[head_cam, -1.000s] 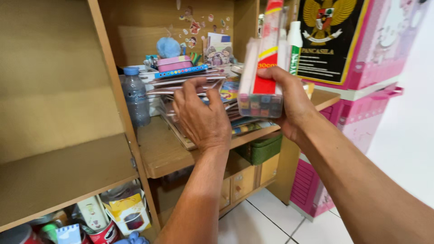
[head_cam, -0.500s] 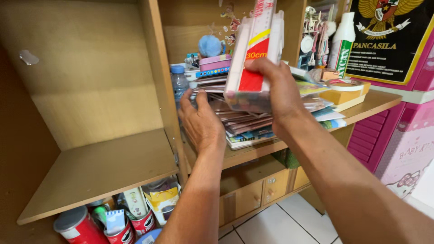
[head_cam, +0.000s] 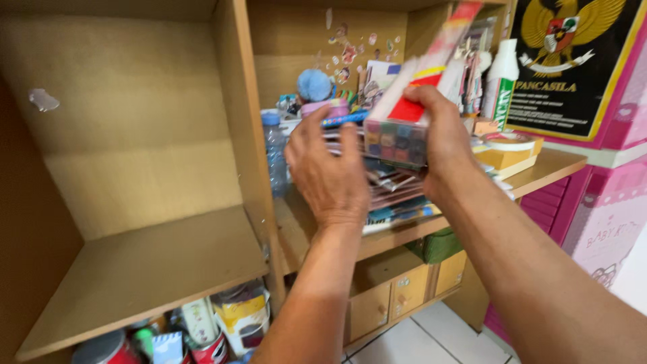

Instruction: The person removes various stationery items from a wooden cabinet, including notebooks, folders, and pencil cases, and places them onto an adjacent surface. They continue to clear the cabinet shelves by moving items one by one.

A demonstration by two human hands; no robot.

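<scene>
My right hand [head_cam: 441, 138] grips a clear box of small coloured blocks [head_cam: 397, 141] together with long red-and-white ruler packs [head_cam: 431, 74] that stick up from it. My left hand [head_cam: 330, 175] lies against a stack of books and magazines [head_cam: 397, 195] on the right shelf [head_cam: 539, 172], fingers spread on its left end. The box hangs just in front of the stack's top.
A bare wooden compartment [head_cam: 148, 263] lies at left behind a vertical divider [head_cam: 246, 135]. A water bottle [head_cam: 275, 158], blue ball [head_cam: 314, 84], white bottle [head_cam: 500, 81], tape roll [head_cam: 507, 143] crowd the shelf. Cans and jars [head_cam: 202, 327] stand below, small wooden drawers [head_cam: 391, 296] too.
The view has swung left, showing more of the bare compartment. My right hand has tilted the box and ruler packs to the right. My left hand stays on the stack.
</scene>
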